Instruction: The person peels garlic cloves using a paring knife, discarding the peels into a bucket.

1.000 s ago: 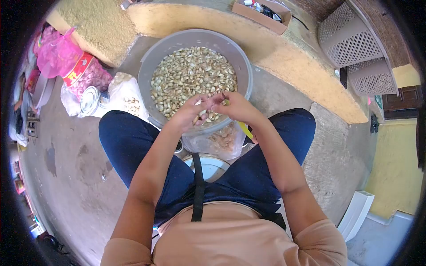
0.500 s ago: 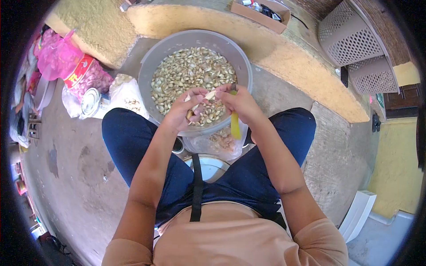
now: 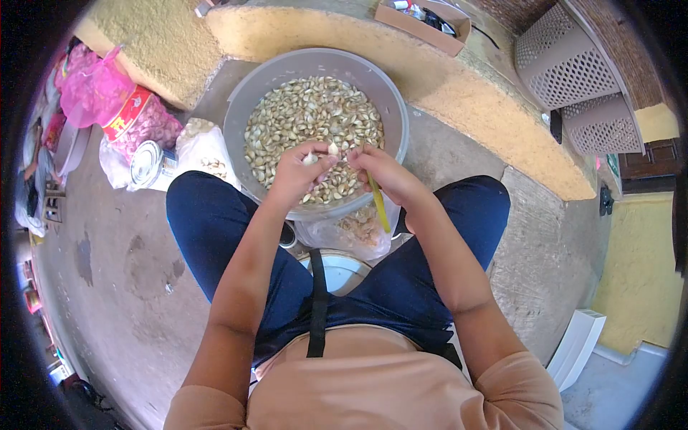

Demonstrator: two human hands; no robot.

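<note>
A big grey basin [image 3: 247,97] full of garlic cloves [image 3: 308,115] stands on the floor between my knees. Over its near rim my left hand [image 3: 297,174] pinches a pale garlic clove [image 3: 311,158] between thumb and fingers. My right hand [image 3: 383,170] is closed around a yellow-handled knife [image 3: 378,204], the handle pointing down toward my lap and the tip at the clove. Both hands nearly touch above the cloves.
A clear plastic bag [image 3: 355,228] with peeled bits lies under the basin's near edge, above a white bowl rim [image 3: 342,266]. Left of the basin sit white bags [image 3: 204,154], a tin can [image 3: 145,163] and a pink bag [image 3: 97,89]. A concrete ledge [image 3: 466,93] curves behind, carrying a cardboard box [image 3: 423,25].
My hands drew slightly apart and back together over the basin. The knife's yellow handle came into view and now slants down from my right hand.
</note>
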